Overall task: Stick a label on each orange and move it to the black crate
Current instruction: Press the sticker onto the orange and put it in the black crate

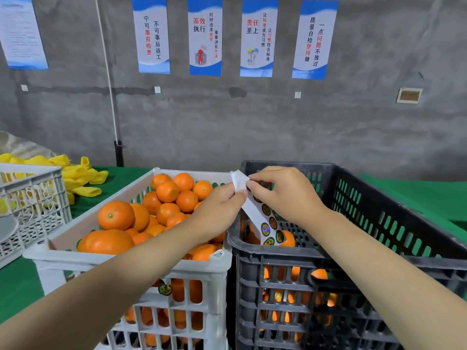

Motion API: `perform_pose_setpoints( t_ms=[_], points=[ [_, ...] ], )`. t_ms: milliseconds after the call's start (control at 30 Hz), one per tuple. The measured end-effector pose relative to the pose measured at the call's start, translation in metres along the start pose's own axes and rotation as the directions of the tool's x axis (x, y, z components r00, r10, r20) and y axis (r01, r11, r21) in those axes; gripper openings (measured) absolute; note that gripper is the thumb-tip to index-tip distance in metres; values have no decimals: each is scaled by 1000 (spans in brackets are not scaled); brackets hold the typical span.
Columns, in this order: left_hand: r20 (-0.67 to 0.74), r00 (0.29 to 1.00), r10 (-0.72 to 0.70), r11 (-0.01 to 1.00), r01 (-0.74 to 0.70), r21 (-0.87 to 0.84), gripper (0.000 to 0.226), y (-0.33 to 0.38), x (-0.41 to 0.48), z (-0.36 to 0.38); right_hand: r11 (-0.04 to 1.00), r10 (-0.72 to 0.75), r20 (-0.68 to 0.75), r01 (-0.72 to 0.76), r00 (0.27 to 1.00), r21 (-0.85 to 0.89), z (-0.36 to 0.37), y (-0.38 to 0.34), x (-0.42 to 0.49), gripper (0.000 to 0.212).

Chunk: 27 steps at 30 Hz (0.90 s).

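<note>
My left grip (222, 208) and right grip (283, 195) both pinch the label strip (255, 215) over the gap between the crates, with no fruit in hand. The white crate (63, 256) is piled high with oranges (164, 198). The black crate (273, 256) holds only a shallow layer of moved oranges (288, 238), so I judge most of the work remains.

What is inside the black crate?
Some oranges lie in the black crate, showing over its rim and through its slots. The label strip, pinched by the left hand and right hand, hides part of the inside, so I cannot count them.
</note>
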<state>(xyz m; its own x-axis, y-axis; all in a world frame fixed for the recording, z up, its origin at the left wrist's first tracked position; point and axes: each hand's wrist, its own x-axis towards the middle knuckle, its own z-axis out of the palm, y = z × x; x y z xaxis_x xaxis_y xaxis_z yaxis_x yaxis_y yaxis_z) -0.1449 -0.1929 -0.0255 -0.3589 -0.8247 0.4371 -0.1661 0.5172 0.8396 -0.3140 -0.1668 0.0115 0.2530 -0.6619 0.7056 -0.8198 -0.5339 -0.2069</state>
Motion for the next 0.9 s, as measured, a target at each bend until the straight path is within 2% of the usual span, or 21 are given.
perform_pose_setpoints(
  t_ms=[67,167,300,400,467,667,767,833,900],
  points=[
    [-36,999,18,999,-16,49,38,1,-1,-1,999,-8,18,8,1000,51,0,-1,0,22],
    [-87,992,89,991,-80,108,27,1,-1,-6,994,-3,73,-5,997,109,0,0,0,22],
    [-110,982,152,986,-144,80,32,7,-2,-8,992,-30,161,10,986,127,0,-1,-3,26],
    [-91,990,110,994,-108,27,56,10,-3,-7,997,-28,186,13,982,81,-1,-2,-2,31],
    [-82,995,57,997,-60,-38,63,9,-3,-6,999,-15,217,8,976,33,-1,-2,-2,33],
    [-117,993,-12,993,-2,-116,43,8,-2,-7,987,-17,274,60,962,-150,-1,-6,-1,32],
    [-105,993,-47,984,28,-175,31,10,-2,-8,986,-26,271,70,962,-153,-4,-7,-2,37],
    [-98,994,-44,982,25,-186,36,14,-3,-8,990,-31,283,68,959,-122,-6,-8,-2,34],
    [-124,992,-15,994,1,-112,49,16,-4,-8,988,-29,301,73,953,-134,-6,-11,-3,29]
  ],
)
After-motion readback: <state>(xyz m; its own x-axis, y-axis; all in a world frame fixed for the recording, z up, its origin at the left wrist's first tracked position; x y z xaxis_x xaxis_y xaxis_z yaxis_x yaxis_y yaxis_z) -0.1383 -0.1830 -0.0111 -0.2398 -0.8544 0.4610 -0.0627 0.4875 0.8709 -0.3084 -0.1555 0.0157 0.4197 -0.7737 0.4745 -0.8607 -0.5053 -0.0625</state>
